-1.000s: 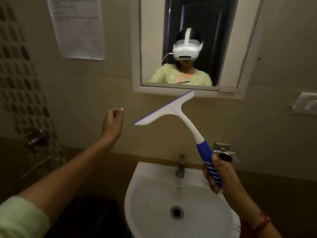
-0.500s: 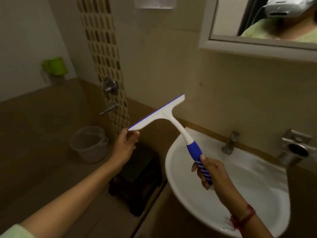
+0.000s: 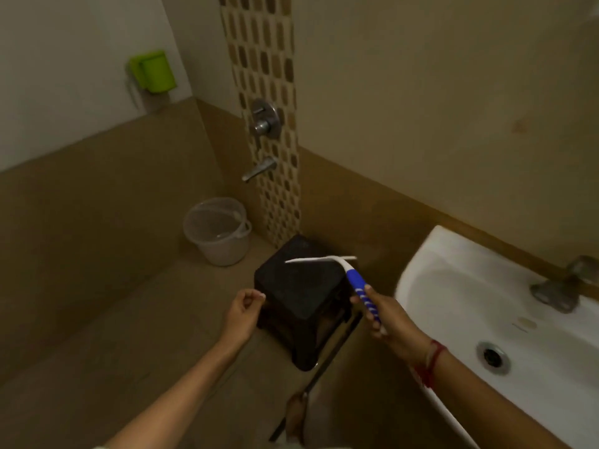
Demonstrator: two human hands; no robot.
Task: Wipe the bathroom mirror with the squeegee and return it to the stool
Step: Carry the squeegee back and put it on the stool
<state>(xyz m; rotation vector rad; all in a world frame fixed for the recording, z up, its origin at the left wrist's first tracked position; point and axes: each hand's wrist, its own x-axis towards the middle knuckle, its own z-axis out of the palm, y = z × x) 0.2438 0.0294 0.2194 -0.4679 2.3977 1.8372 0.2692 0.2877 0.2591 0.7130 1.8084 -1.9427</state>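
My right hand [image 3: 384,314] grips the blue striped handle of the white squeegee [image 3: 340,264]. Its blade is held roughly level just above the top of the black plastic stool [image 3: 293,293], which stands on the brown floor left of the sink. My left hand [image 3: 243,311] hovers at the stool's left edge with fingers loosely curled, thumb and fingertip nearly touching, and nothing in it. The mirror is out of view.
A white sink [image 3: 453,306] with a tap [image 3: 564,286] fills the right. A translucent bucket [image 3: 217,230] stands behind the stool near the wall tap [image 3: 259,170]. A green holder [image 3: 152,71] hangs on the left wall. A dark pipe [image 3: 324,358] runs under the sink.
The view has swung down and left from the mirror to the stool. My right hand has lowered the squeegee over the stool; my left hand has let go of the blade tip and dropped.
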